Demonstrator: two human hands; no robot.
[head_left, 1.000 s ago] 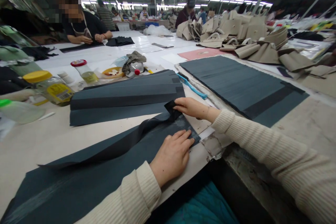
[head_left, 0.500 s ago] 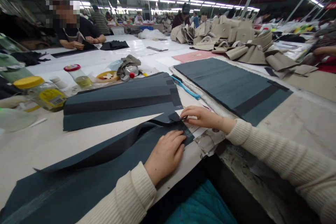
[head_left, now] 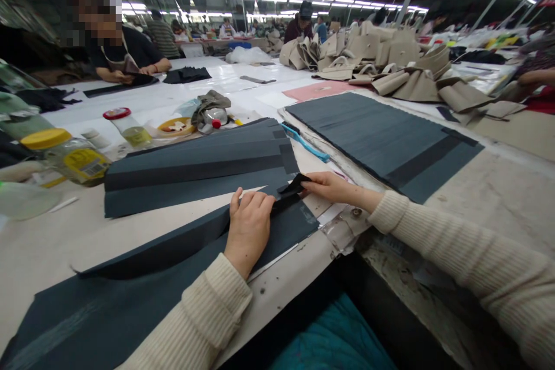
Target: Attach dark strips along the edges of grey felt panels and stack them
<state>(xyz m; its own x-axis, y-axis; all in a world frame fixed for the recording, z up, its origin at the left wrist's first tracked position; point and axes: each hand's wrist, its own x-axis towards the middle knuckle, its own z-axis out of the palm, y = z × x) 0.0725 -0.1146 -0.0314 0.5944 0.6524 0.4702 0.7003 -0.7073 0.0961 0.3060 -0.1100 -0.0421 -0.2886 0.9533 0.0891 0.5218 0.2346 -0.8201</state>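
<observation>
A long dark blue-grey sheet of fabric (head_left: 169, 300) lies across the near table, its far edge folded up in a raised strip (head_left: 173, 248). My left hand (head_left: 249, 228) rests on that fold near the right end, palm down, fingers slightly bent and spread over the edge. Between thumb and fingers, my right hand (head_left: 327, 187) pinches the tip of a small black flap (head_left: 295, 184) and lifts it at the sheet's right end. The fingertips of the left hand are partly hidden behind the fold.
Beyond lies a stack of similar panels (head_left: 203, 170), with a light-blue toothbrush (head_left: 306, 143) beside it. More dark panels (head_left: 381, 139) are to the right. Jars (head_left: 71, 156) stand left. Beige pieces (head_left: 381, 55) are heaped behind. A co-worker (head_left: 121, 52) handles dark material across the table.
My left hand has moved left and away from me, off the sheet's end and onto the fold. The black flap is now raised in my right hand's pinch.
</observation>
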